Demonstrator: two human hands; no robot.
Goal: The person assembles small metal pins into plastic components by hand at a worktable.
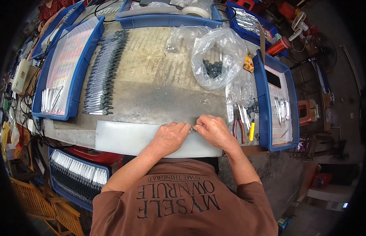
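Observation:
My left hand [170, 135] and my right hand [212, 130] meet over the front edge of the table. Both are closed, their thumbs and fingers pinching a small greyish part [192, 129] between them. Most of that part is hidden by the fingers, so its kind cannot be made out. Under the hands lies a smooth whitish sheet [120, 135]. Pliers with red handles [242, 131] and a yellow-handled tool [251, 131] lie to the right of my right hand. A few tiny metal pieces [204, 102] are scattered just beyond the hands.
Slim silvery sticks with dark ends [102, 74] form a long row at left. Blue trays stand at the left [69, 112], back [167, 20] and right [265, 118]. A clear bag [202, 43] holds dark small parts [212, 69]. Another loaded tray [79, 179] sits lower left.

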